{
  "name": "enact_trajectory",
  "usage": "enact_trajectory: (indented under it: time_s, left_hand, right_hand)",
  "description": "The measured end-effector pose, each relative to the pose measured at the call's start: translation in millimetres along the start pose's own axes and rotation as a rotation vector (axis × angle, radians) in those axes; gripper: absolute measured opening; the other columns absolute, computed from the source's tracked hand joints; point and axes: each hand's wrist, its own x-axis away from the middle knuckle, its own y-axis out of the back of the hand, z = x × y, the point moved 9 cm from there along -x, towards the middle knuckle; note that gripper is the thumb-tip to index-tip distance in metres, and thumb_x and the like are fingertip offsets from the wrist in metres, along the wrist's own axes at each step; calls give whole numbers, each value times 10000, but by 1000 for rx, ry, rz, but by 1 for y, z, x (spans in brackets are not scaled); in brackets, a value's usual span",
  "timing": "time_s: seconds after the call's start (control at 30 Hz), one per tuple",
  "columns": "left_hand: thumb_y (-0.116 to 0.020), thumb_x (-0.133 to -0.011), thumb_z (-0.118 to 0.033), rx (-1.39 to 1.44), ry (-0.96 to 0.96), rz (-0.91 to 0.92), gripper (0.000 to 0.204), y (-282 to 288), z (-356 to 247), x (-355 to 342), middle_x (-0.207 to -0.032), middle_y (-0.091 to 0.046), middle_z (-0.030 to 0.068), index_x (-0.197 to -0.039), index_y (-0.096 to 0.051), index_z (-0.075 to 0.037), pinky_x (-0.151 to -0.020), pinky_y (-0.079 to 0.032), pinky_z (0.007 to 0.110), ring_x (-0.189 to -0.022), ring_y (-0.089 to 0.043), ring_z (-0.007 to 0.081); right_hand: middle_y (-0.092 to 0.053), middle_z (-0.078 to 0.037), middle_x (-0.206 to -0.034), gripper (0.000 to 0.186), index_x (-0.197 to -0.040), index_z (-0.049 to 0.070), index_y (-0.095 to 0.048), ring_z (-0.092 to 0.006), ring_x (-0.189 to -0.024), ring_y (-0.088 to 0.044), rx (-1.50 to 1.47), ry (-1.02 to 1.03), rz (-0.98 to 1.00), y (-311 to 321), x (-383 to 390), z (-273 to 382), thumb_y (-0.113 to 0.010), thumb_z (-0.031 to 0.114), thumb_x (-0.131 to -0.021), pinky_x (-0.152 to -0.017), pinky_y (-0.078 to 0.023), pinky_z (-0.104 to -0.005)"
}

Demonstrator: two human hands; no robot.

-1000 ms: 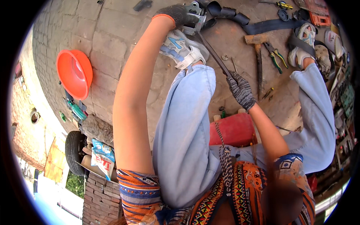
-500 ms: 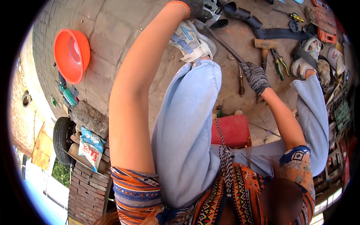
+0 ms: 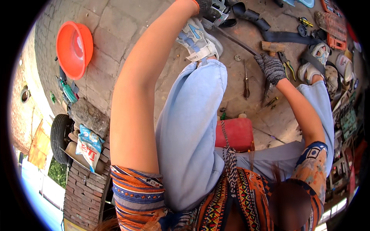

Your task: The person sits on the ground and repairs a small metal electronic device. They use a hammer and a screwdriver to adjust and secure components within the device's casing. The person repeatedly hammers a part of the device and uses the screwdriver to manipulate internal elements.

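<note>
My right hand (image 3: 271, 68), in a grey knit glove, is closed around the near end of a long, flat dark strip (image 3: 238, 41). The strip slants up and left to a silver metal part (image 3: 220, 14) beside my left shoe (image 3: 197, 40). My left hand (image 3: 206, 7), in a dark glove with an orange cuff, is at that metal part and seems closed on it; the top edge cuts it off and hides most of its fingers. Just beyond my right hand lies a wooden-handled hammer (image 3: 273, 47), with green-and-yellow pliers (image 3: 287, 65) to its right.
A wooden-handled awl (image 3: 246, 82) and a small yellow-black screwdriver (image 3: 271, 103) lie on the paving. Black strapping (image 3: 287, 37) stretches toward my right shoe (image 3: 314, 63). An orange basin (image 3: 85, 50) stands at left, above a tyre (image 3: 59, 138). A red seat-like block (image 3: 239, 134) is between my legs.
My right hand has shifted slightly right and up, still gripping the strip. The small screwdriver on the paving has come into view. My left hand stays at the metal part.
</note>
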Motion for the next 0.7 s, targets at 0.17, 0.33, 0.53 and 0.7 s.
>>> enact_trajectory:
  time_s: [0.17, 0.33, 0.53, 0.7]
  left_hand:
    - [-650, -755, -462, -58, -48, 16, 473, -4, -4, -13, -1093, -652, 179, -1065, -676, -105, -866, -477, 378, -1008, -629, 308]
    - [-630, -755, -518, -25, 83, 111, 507, -12, 22, -4, -1073, -662, 168, -1065, -679, -120, -844, -478, 381, -960, -634, 298]
    - [-644, -749, -496, 81, -87, 22, 528, -10, 7, -17, -1076, -658, 182, -1080, -669, -86, -848, -482, 382, -965, -637, 294]
    - [-643, -761, -469, 70, -53, 38, 491, -3, 5, -6, -1074, -659, 180, -1058, -677, -79, -848, -482, 386, -966, -637, 298]
  right_hand:
    - [-629, -251, -866, 466, -999, 15, -587, -392, -850, -612, -130, -246, 165, 4, 5, 0, -392, 437, -963, -790, -480, -464]
    - [-635, -249, -902, 489, -1016, 11, -589, -396, -878, -610, -336, -407, 169, 9, 38, 61, -372, 446, -965, -798, -474, -472]
    - [-644, -230, -882, 508, -1016, 15, -589, -393, -861, -613, -217, -205, 85, -30, 16, 14, -363, 467, -967, -787, -476, -468]
    - [-647, -223, -902, 515, -1027, 14, -583, -393, -866, -617, -255, -303, 178, -34, 0, 17, -375, 481, -962, -792, -479, -466]
